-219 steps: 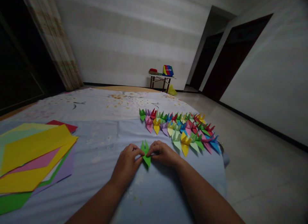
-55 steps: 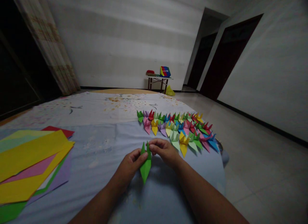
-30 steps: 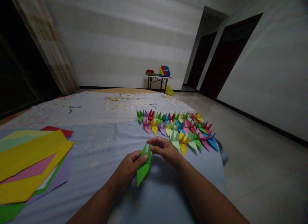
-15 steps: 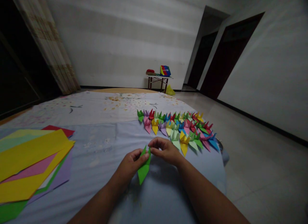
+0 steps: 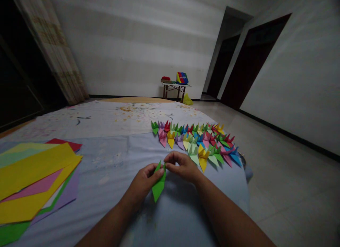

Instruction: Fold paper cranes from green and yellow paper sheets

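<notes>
A green folded paper crane (image 5: 159, 187), its body still flat and narrow, is held above the tablecloth in front of me. My left hand (image 5: 146, 179) grips its left side, thumb pressed on the front face. At its upper right tip, my right hand (image 5: 183, 165) pinches the thin point between thumb and fingertips. Beyond the right hand stand rows of folded paper cranes (image 5: 203, 155) in green, pink, yellow, red, blue and purple.
Loose coloured paper sheets (image 5: 39, 169) lie overlapping on the left of the cloth-covered table (image 5: 106, 197). Farther off, a small side table (image 5: 172, 85) against the wall carries a colourful box (image 5: 182, 78). The table's rounded edge runs down the right.
Both hands keep their hold on the green paper crane. The crane's lower tip has risen very slightly; otherwise little differs.
</notes>
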`<state>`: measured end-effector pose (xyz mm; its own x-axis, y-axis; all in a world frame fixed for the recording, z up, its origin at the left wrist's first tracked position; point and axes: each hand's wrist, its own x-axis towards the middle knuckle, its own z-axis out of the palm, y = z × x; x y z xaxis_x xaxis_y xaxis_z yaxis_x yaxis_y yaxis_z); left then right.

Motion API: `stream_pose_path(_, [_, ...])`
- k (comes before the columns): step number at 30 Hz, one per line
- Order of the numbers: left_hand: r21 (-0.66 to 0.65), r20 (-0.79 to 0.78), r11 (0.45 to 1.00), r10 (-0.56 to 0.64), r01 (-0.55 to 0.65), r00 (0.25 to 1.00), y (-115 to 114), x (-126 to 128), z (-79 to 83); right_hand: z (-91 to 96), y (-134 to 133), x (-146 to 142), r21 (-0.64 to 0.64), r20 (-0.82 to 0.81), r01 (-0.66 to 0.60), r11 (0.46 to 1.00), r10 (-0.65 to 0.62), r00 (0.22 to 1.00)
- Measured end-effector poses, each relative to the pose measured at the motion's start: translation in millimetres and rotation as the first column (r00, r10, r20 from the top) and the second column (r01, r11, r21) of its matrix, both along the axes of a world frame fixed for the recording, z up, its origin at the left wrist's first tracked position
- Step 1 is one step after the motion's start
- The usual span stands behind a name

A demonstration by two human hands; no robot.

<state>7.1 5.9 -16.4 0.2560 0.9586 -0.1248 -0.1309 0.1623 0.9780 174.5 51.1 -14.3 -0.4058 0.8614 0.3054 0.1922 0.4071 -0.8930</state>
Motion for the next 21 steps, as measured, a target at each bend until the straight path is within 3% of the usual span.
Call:
stream_pose_path(10, [-0.006,-0.027,0.995,0.095,-0.095,0.995,-1.0,1.1,5.8,3.8,-2.0,-2.2,0.289,0.06,0.052,0.956,-0.072,0.996])
stream_pose_path(21, [-0.019,-0.006,0.988,0.15,-0.15,0.989,1.5,1.3,0.9,2.2,-4.2,-5.4,0.358,0.062,0.073,0.931,-0.102,0.993])
